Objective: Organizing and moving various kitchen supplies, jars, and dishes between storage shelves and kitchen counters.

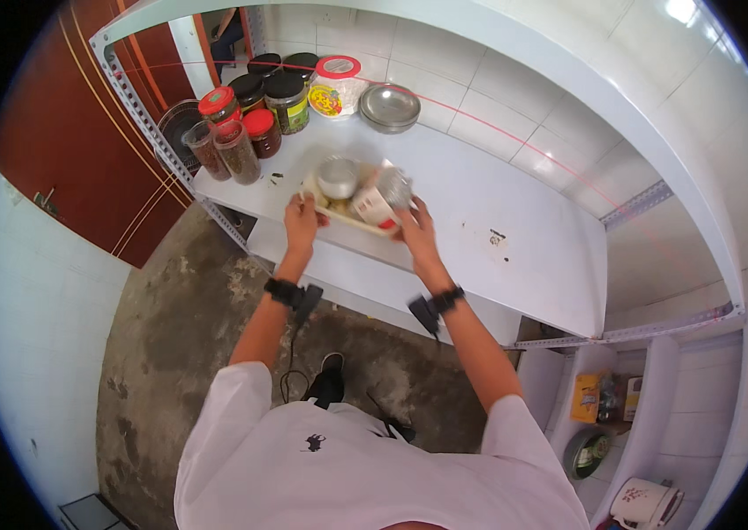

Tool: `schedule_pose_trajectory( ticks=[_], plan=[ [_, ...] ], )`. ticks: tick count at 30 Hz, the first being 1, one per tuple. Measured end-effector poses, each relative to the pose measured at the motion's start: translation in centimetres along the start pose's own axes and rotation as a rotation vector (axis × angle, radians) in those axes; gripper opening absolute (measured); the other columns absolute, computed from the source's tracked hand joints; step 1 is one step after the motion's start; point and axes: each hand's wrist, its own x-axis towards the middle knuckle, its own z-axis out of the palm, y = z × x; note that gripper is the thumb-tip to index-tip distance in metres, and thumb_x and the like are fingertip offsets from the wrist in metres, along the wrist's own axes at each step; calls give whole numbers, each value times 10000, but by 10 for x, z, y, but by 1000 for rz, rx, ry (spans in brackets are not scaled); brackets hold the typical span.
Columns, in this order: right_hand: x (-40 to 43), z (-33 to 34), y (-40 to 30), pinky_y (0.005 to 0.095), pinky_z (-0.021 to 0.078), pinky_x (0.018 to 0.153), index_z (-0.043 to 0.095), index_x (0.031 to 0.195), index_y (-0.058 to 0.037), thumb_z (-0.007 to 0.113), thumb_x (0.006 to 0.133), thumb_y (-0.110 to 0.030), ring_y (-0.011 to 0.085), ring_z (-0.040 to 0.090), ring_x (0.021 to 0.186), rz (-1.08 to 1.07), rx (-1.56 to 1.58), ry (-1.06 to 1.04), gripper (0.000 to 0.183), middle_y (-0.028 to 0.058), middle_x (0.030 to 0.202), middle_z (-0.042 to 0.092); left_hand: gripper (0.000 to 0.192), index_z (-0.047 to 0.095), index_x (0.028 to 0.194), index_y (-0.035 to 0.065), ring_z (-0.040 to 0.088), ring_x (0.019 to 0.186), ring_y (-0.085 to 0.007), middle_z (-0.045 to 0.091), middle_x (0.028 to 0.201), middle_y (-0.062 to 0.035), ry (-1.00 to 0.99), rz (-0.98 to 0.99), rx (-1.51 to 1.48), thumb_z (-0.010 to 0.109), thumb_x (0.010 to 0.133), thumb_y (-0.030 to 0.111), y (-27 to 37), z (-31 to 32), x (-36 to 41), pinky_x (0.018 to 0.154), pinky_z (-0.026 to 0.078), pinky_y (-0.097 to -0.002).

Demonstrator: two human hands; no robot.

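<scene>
Both hands hold a pale shallow tray (349, 222) at the front part of a white shelf. My left hand (303, 217) grips its left end, and my right hand (418, 232) is at its right end. On the tray are a round, translucent white container (337, 177) and, to its right, a tilted clear container with a white and red label (382, 197). Something yellowish under the round container is too blurred to name. Tray and hands are somewhat blurred.
Lidded jars (286, 103), two clear containers (237, 152), a red-lidded tub (335, 87) and metal bowls (390, 106) line the left and back of the shelf (533, 199). Perforated metal posts (149, 112) frame it. Lower right shelves hold a yellow package (585, 397) and a white pot (644, 501).
</scene>
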Motion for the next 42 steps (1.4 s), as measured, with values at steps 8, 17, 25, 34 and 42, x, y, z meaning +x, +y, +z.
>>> schedule_pose_trajectory(
  ticks=[8, 17, 25, 34, 42],
  plan=[
    [-43, 25, 54, 335, 474, 904, 475, 1240, -3, 487, 934, -140, 185, 556, 1040, -156, 299, -108, 335, 79, 1202, 498, 432, 362, 1319, -29, 584, 1002, -231, 552, 1101, -144, -260, 143, -354, 499, 956, 163, -23, 30, -20, 949, 471, -374],
    [-362, -188, 184, 304, 497, 798, 595, 1116, -34, 635, 861, -197, 172, 630, 913, 227, -504, 401, 305, 90, 982, 664, 175, 556, 1025, 49, 605, 737, -125, 622, 835, -59, -922, -369, 110, 492, 927, 179, -113, 64, -196, 606, 470, -255],
    [-500, -374, 88, 294, 490, 733, 588, 1015, 15, 545, 878, -91, 149, 629, 788, -150, -290, 1527, 178, 81, 825, 659, 330, 593, 1076, 7, 628, 974, -341, 643, 1069, -183, -2170, 327, 956, 597, 859, 256, -234, 184, -345, 813, 496, -381],
    [-567, -460, 16, 237, 476, 699, 594, 974, 13, 535, 859, -46, 111, 606, 754, -543, -81, 1860, 141, 58, 799, 642, 273, 555, 1115, 51, 647, 847, -265, 661, 899, -124, -2595, 422, 556, 583, 883, 191, -182, 367, -564, 764, 499, -346],
    [-622, -537, 10, 340, 480, 835, 521, 1173, -1, 597, 817, -65, 228, 597, 998, -418, -365, 2244, 370, 166, 1107, 611, 465, 484, 1237, 34, 533, 1098, -289, 511, 1215, -161, -2225, 558, 25, 647, 804, 74, -129, 479, -704, 840, 504, -389]
  ],
)
